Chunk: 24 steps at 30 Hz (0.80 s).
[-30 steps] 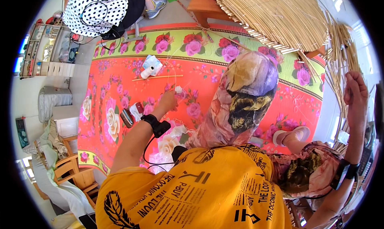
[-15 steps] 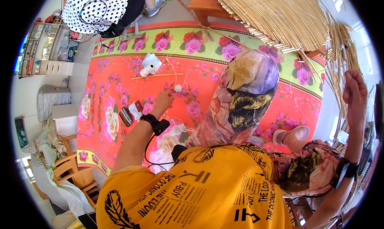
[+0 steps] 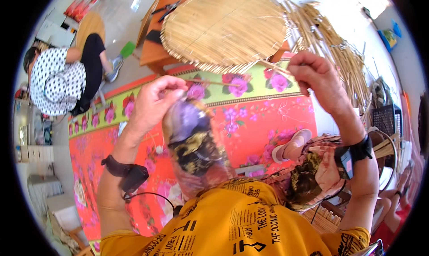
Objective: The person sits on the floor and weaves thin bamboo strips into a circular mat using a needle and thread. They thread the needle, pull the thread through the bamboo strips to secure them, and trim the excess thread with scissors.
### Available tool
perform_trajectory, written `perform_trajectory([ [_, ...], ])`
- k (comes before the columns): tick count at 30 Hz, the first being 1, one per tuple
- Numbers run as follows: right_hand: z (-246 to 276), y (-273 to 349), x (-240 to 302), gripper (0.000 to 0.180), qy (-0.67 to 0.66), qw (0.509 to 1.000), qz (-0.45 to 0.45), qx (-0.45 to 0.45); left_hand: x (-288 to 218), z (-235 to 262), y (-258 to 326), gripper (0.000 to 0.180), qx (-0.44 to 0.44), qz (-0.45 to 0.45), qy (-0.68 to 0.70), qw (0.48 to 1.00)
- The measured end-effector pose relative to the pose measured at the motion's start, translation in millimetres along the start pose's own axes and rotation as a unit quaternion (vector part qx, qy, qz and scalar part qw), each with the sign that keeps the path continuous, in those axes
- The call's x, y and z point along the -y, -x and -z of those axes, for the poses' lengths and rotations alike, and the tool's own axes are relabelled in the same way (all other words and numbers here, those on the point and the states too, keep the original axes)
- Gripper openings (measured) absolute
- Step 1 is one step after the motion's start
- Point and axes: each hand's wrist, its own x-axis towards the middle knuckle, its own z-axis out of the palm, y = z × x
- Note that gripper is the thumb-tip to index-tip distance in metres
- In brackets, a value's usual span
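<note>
My left hand [image 3: 156,99] is raised in front of my patterned trouser knee [image 3: 192,126], thumb and fingers pinched together. A thin stick [image 3: 214,82] shows just beyond its fingertips; whether they touch it I cannot tell. To the right, my right hand [image 3: 316,79] hangs in the air with bent fingers closed in a pinch. Anything held in either pinch is too fine to make out. Beyond both hands lies a large round mat of pale stalks [image 3: 223,30] on an orange wooden table [image 3: 154,52]. A small white ball of thread [image 3: 159,149] rests below my left hand.
A red flowered floor mat [image 3: 257,122] spreads beneath me. Loose stalks [image 3: 330,46] are heaped at the right, near a black crate [image 3: 386,119]. Pliers [image 3: 167,8] lie on the table. A person in a dotted top [image 3: 58,77] sits at the far left.
My view has swung toward the table and round stalk mat. My left hand has left the thread ball and risen to the knee; my right hand has come in from the far right.
</note>
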Motion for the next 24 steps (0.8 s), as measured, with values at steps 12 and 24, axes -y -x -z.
perform_trajectory([
  [12, 12, 15, 6, 0.009, -0.008, 1.000, -0.022, 0.017, -84, -133, -88, 0.029, 0.282, -0.014, 0.166, 0.945],
  [24, 28, 12, -13, 0.007, -0.014, 0.998, -0.063, -0.010, -60, -145, -112, 0.019, 0.280, 0.007, 0.192, 0.941],
])
